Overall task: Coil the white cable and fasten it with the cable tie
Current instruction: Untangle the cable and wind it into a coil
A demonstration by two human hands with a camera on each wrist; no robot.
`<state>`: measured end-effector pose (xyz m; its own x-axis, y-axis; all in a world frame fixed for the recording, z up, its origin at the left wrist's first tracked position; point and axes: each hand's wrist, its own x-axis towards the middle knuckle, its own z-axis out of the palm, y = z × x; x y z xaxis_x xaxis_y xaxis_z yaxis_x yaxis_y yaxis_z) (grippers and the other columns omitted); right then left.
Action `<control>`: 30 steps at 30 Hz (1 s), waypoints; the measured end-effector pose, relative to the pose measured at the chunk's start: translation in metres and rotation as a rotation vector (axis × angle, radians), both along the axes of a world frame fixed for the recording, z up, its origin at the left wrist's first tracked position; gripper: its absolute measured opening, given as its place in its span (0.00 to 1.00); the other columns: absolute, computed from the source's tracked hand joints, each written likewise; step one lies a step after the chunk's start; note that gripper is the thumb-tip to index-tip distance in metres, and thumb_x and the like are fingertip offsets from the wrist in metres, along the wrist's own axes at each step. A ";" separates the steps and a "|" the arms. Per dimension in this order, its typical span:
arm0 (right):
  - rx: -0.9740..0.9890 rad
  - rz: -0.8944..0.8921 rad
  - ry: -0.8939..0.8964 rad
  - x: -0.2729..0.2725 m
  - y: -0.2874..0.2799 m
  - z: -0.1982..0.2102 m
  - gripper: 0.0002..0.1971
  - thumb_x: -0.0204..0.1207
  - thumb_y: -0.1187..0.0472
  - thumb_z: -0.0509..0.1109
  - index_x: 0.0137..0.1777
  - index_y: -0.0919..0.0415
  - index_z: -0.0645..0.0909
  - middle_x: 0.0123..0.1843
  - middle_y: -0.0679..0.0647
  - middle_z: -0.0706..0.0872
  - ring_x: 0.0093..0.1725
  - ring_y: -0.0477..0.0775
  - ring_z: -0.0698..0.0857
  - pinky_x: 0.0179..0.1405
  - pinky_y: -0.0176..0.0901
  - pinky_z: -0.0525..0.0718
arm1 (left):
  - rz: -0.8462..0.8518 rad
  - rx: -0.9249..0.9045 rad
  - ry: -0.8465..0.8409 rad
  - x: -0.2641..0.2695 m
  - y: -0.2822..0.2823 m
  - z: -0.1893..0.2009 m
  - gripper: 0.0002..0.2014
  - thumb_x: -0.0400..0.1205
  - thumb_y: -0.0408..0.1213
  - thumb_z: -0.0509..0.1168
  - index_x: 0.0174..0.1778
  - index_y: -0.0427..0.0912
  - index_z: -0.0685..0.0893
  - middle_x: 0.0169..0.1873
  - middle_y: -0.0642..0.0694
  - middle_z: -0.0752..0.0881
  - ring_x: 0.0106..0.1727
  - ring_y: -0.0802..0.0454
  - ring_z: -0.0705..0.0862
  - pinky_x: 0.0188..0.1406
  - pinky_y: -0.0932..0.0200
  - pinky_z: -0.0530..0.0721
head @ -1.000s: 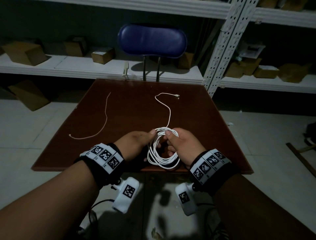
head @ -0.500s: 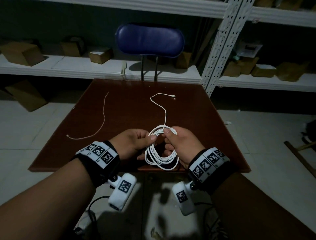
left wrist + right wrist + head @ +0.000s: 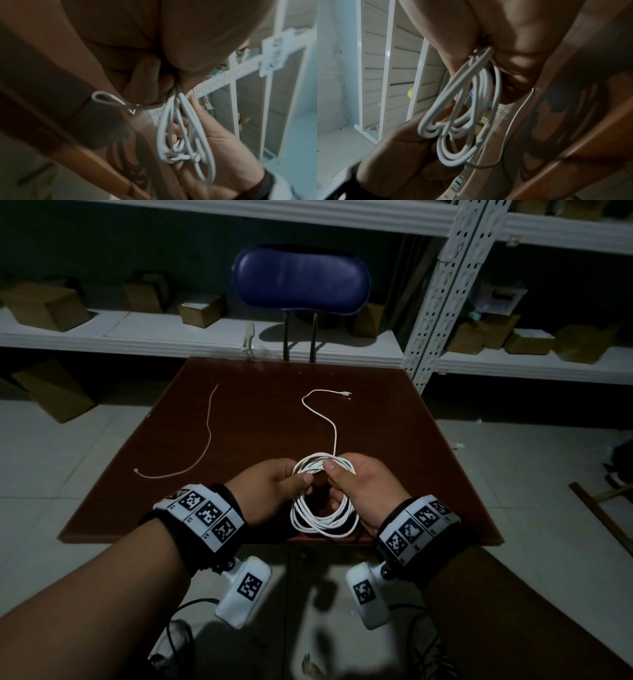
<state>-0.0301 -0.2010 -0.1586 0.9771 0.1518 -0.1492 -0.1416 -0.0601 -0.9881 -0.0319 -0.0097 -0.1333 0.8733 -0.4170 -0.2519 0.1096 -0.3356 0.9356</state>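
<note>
The white cable (image 3: 322, 522) is wound into several loops that hang just above the brown table's (image 3: 394, 446) front edge. My left hand (image 3: 298, 477) pinches the loops at the top left, and my right hand (image 3: 337, 474) pinches them at the top right. A loose tail runs away across the table to its connector (image 3: 346, 394). The thin pale cable tie (image 3: 207, 436) lies loose on the table's left half, apart from both hands. The left wrist view shows the loops (image 3: 181, 135) under my fingers, with the right hand (image 3: 223, 151) behind them. The right wrist view shows the coil (image 3: 462, 121).
A blue-backed chair (image 3: 301, 282) stands at the table's far edge. White metal shelves (image 3: 205, 337) with cardboard boxes run behind it, with a perforated upright (image 3: 442, 302) at the back right. Pale tiled floor surrounds the table.
Both hands have shifted their pinch slightly on the top of the coil, and the top loops now spread wider. The tail and the cable tie lie about as before.
</note>
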 end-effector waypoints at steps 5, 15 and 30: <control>0.082 -0.056 0.029 0.000 0.000 0.007 0.18 0.79 0.44 0.71 0.50 0.61 0.87 0.37 0.55 0.89 0.35 0.54 0.88 0.43 0.53 0.88 | 0.071 0.023 -0.058 0.000 0.004 0.002 0.11 0.85 0.47 0.65 0.41 0.46 0.85 0.43 0.32 0.89 0.45 0.39 0.88 0.56 0.38 0.85; 0.241 -0.365 0.480 -0.005 0.007 0.005 0.15 0.87 0.54 0.64 0.39 0.60 0.76 0.22 0.54 0.75 0.19 0.51 0.74 0.17 0.35 0.70 | 0.226 -0.293 -0.014 0.004 0.010 0.021 0.12 0.90 0.36 0.56 0.43 0.34 0.77 0.22 0.40 0.71 0.17 0.48 0.70 0.16 0.62 0.70; 0.380 -0.456 0.464 0.000 0.040 0.000 0.13 0.79 0.76 0.65 0.62 0.73 0.80 0.38 0.64 0.86 0.22 0.51 0.86 0.19 0.39 0.84 | 0.338 -0.195 -0.097 0.009 0.029 0.017 0.16 0.89 0.42 0.60 0.36 0.42 0.83 0.24 0.36 0.78 0.22 0.42 0.78 0.28 0.50 0.77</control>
